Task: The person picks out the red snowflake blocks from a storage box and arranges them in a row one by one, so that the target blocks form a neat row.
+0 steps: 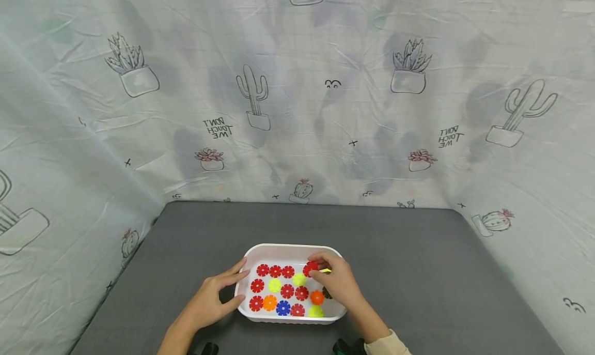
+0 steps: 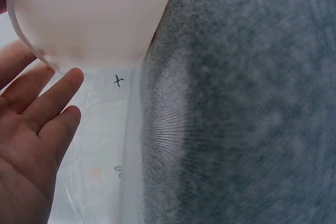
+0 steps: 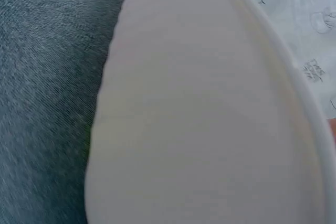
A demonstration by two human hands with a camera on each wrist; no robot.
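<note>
A white plastic tray with rounded corners and a thin rolled rim sits on the grey fabric-covered counter, near its front edge and roughly at the middle. Inside it lie flat, flower-shaped plastic discs in loose rows: most are red, with two yellow-green ones among them, an orange disc and a blue disc in the front row, and another orange one towards the right end. In the wrist views the tray shows only as a smooth, pale, unmarked outer wall.

The left hand lies against the tray's left end, palm turned inward. Its fingers are straight and slightly spread: the upper ones touch the rim near the far left corner, while the thumb rests by the near left corner. The left wrist view shows the same fingers extended beside the tray's rounded corner, curled round nothing.

The right hand reaches over the tray's right end, the wrist coming up from below with a light sleeve at the forearm. Its thumb and fingers are bent together, pinching a red disc at the far right part of the tray. Whether this disc is raised clear of the tray floor cannot be told. A sliver of yellow shows just beyond the fingertips.

A pale cloth printed with cacti and potted plants hangs behind and to both sides of the counter.
</note>
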